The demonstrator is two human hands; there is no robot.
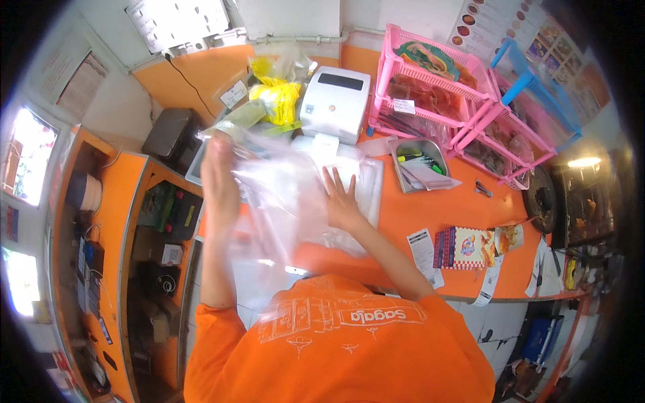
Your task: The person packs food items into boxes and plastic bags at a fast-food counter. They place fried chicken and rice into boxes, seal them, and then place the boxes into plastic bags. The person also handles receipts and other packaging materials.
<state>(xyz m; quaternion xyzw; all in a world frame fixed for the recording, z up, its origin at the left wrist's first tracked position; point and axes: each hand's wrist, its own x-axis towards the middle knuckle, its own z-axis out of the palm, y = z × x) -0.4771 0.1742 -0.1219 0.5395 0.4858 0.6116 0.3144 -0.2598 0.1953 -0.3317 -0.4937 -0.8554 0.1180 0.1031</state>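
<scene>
A clear plastic bag [274, 186], blurred by motion, hangs from my raised left hand [219, 161]. Its top edge is pinched near the fingertips, and its lower part trails towards the orange shirt. My right hand [342, 199] lies palm down with fingers spread on a stack of clear plastic bags [370, 201] on the orange table [403, 216]. Just beyond its fingertips stands a white label printer [335, 101], with a white paper label [326, 145] at its front. The hanging bag hides part of the stack.
Pink plastic baskets [428, 80] with packets stand at the back right. A metal tray [418, 166] holds markers and papers. Nearby are a printed food box [463, 247] and paper receipts [426, 257]. Yellow plastic bags [277, 101] sit left of the printer; orange shelves [113, 216] stand at left.
</scene>
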